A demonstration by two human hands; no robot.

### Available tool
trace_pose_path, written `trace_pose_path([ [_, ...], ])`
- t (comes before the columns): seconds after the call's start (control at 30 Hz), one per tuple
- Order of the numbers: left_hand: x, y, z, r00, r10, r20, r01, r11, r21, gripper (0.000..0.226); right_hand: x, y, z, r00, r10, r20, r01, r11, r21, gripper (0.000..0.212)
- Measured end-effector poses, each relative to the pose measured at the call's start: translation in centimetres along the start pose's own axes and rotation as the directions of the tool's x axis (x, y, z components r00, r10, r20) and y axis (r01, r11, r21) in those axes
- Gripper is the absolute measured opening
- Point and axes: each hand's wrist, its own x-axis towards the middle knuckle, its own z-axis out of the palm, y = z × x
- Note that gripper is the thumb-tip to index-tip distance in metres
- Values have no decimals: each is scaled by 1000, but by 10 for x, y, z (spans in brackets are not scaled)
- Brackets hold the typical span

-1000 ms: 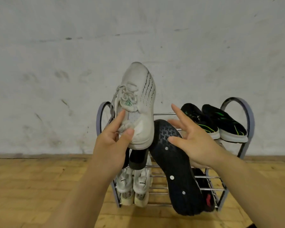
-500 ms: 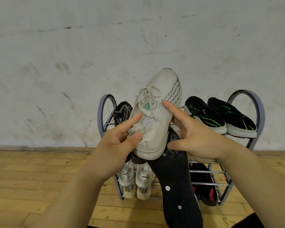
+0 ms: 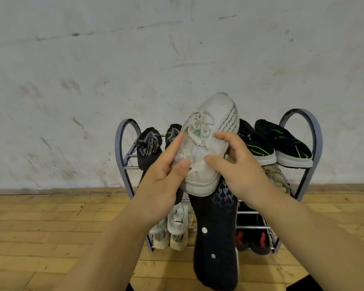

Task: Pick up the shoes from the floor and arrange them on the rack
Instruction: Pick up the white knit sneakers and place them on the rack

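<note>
Head view, looking down: both hands have the white sneaker (image 3: 212,143) up in front of the rack (image 3: 314,143), toe toward the wall. The left hand (image 3: 162,181) pinches its heel side with thumb and forefinger, the right hand (image 3: 237,171) has fingers curled on its other side. A black shoe (image 3: 215,238) hangs sole-out just beneath it, though whose fingers carry that one is hidden.

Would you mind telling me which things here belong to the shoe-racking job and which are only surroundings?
Part of the job:
white sneaker, held by left hand and right hand
black-soled shoe
rack

Only surroundings:
wall
wooden floor
</note>
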Motion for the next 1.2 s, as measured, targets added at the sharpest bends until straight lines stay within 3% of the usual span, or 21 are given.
trace_pose_path([
  [0.1,2,-2,8,998,2,-59,-3,1000,-20,78,3,-4,-7,992,-56,-115,63,996,57,54],
  [0.23,3,-11,12,994,-83,64,76,991,110,90,10,-19,-28,955,-116,-273,158,977,140,49],
  [0.47,5,-23,36,978,-102,183,71,984,165,92,16,-23,-53,937,-146,-317,185,978,97,59],
  [0.7,6,-11,33,995,-72,76,61,989,138,82,20,-28,-71,942,-112,-317,158,980,122,79],
  [0.83,8,-8,20,989,-84,-125,91,995,51,76,16,-35,-94,917,-143,-372,165,986,29,75],
  [0.93,13,-8,6,961,-62,-271,42,996,-77,72,11,-32,-96,935,-138,-326,147,989,3,73],
  [1.03,14,-6,4,954,-58,-295,11,987,-157,69,6,-27,-80,975,-72,-209,84,995,48,73],
  [1.2,12,0,16,977,1,-212,2,1000,14,70,-1,-27,-51,994,-33,-107,58,971,234,70],
])
